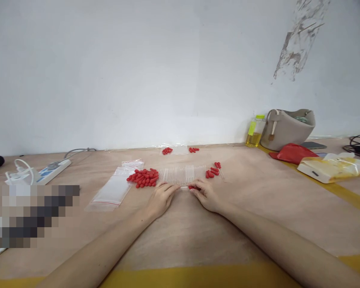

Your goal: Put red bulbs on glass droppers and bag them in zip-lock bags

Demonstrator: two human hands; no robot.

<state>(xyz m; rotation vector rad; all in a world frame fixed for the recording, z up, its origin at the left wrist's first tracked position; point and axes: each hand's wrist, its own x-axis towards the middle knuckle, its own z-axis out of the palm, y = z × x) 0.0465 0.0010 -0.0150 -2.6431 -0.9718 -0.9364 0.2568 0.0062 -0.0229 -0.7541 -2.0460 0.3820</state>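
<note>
My left hand (162, 197) is closed at the near edge of a row of thin clear tubes (180, 174), pinching one end of a clear dropper tube (184, 187) that lies crosswise. Opposite it, my right hand (206, 195) is closed on a red rubber bulb (191, 187) at the tube's other end; fingers partly hide the bulb, so I cannot tell how far it sits on the tube. A pile of red rubber bulbs (142, 177) lies just left of the row. Several more red bulbs (212, 172) lie to its right, some with clear tubes attached.
Clear zip bags (112, 192) lie at left. Bags with red bulbs (167, 151) rest by the wall. A power strip (55, 171) is far left. At right stand a bottle (255, 132), a grey bag (291, 130), a red pouch (295, 153) and a yellow-white packet (330, 168).
</note>
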